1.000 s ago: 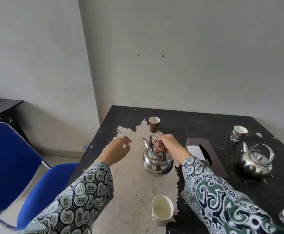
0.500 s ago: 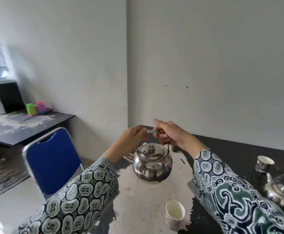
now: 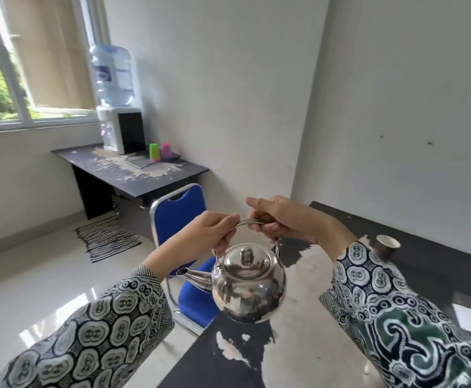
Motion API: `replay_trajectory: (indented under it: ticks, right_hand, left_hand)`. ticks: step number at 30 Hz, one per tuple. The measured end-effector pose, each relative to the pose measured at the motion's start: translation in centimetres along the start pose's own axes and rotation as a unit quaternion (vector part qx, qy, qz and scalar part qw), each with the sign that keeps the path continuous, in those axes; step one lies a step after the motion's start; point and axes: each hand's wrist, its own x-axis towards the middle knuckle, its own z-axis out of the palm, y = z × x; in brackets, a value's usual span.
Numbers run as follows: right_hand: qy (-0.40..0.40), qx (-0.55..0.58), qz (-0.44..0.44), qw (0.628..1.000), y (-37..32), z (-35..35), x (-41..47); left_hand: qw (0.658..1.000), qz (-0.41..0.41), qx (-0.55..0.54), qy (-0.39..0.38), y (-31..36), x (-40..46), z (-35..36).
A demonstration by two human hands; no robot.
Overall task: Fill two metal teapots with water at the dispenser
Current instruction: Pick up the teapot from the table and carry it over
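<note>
Here we hold one metal teapot (image 3: 247, 284) in the air, above the near edge of the dark table (image 3: 430, 264) with the worn top. Our left hand (image 3: 205, 235) curls its fingers round the left end of the arched wire handle (image 3: 249, 222). Our right hand (image 3: 283, 219) grips the right end of the same handle, thumb on top and fingers curled beneath. Both hands are thus closed on the handle, and a short bare stretch of wire shows between them.

The teapot hangs upright below the handle. Its lid (image 3: 246, 261) sits in place with the knob up. The spout (image 3: 193, 277) points to the left. The polished body mirrors the room.

The water dispenser (image 3: 121, 128) stands well apart from the teapot, on a second dark desk (image 3: 133, 175) under the window (image 3: 2, 77). A large clear bottle (image 3: 112, 75) is seated upside down on top of it. A green cup (image 3: 154, 151) and a pink cup (image 3: 166, 150) stand just beside the dispenser.

A blue chair (image 3: 179, 217) stands between the teapot and the desk. A striped mat (image 3: 107, 238) lies on the floor near the desk. A paper cup (image 3: 386, 246) stands on the table to the right of our right sleeve (image 3: 396, 309).
</note>
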Motion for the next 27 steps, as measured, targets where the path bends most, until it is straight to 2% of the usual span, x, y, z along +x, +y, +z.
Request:
replay_trajectory:
  ticks: [4, 15, 22, 27]
  right_hand:
    - [-0.069, -0.013, -0.018, 0.997, -3.2, 4.5, 7.1]
    - [-0.177, 0.008, -0.059, 0.982, -11.1, 17.9, 29.4]
    - [-0.249, -0.001, -0.068, 0.966, -14.1, 22.2, 41.7]
    - [-0.248, 0.017, -0.078, 0.965, -14.4, 24.2, 51.1]
  left_hand:
    - [1.0, -0.01, 0.022, 0.017, -3.9, -1.8, -8.0]
    - [0.993, -0.05, 0.083, 0.061, -15.5, -6.1, -31.6]
    - [0.986, -0.073, 0.098, 0.115, -21.4, -6.3, -41.5]
    - [0.978, -0.09, 0.113, 0.153, -26.5, -4.0, -47.8]
